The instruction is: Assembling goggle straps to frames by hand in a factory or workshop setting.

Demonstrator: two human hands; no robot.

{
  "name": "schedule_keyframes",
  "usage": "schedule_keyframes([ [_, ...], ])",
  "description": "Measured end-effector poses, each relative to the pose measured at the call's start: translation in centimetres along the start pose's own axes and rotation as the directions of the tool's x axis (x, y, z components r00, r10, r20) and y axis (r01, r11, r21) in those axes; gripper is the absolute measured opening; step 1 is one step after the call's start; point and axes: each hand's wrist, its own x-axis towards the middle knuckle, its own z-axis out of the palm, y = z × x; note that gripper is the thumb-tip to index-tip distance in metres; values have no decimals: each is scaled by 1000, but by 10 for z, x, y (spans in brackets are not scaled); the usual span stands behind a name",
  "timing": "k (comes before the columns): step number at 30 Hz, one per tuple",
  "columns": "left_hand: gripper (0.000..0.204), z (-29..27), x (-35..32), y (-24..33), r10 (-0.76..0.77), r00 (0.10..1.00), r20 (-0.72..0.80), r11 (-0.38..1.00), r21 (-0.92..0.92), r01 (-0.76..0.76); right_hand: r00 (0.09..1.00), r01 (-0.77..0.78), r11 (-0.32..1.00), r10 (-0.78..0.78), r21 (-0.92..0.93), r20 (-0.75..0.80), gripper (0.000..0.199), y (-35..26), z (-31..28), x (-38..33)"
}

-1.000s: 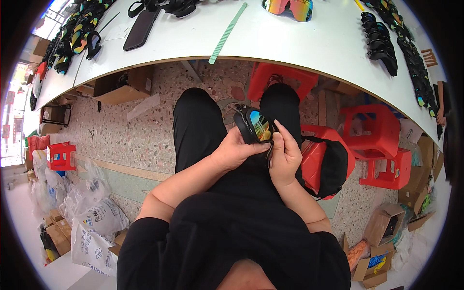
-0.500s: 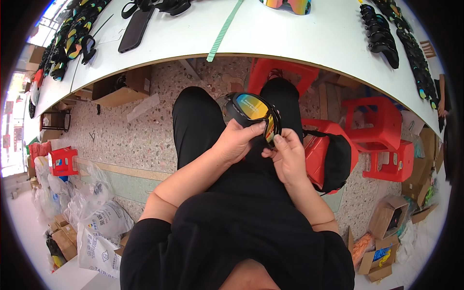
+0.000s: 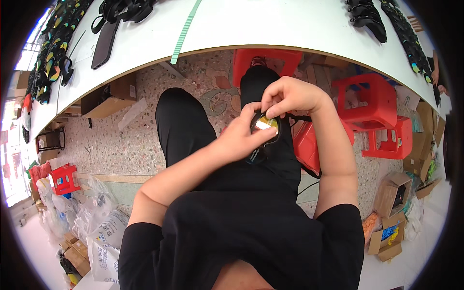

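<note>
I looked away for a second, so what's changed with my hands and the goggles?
Your right hand has moved forward, from the lower right of the goggles to their far edge. The goggles have turned in your left hand, which still holds them. The phone and green strip still lie on the white table.

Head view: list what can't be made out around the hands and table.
- Head view: much of the black-framed goggles with shiny yellow lens, covered by the left hand and right hand.
- Head view: the far end of the pale green ridged strip, cut off by the top edge.
- Head view: contents of the brown cardboard box, shadowed under the white tabletop.
</note>
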Motion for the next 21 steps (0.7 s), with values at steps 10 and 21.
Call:
schedule_keyframes([
  [10, 58, 38, 5, -46, -105, 986, -132, 972, -222, 74, 684, 392, 844, -3, 365, -729, 26, 80, 96, -36],
  [21, 57, 30, 8, -46, -181, 977, 111, 744, -635, 210, 619, 492, 751, 53, 439, -784, 19, 93, 133, -45],
])
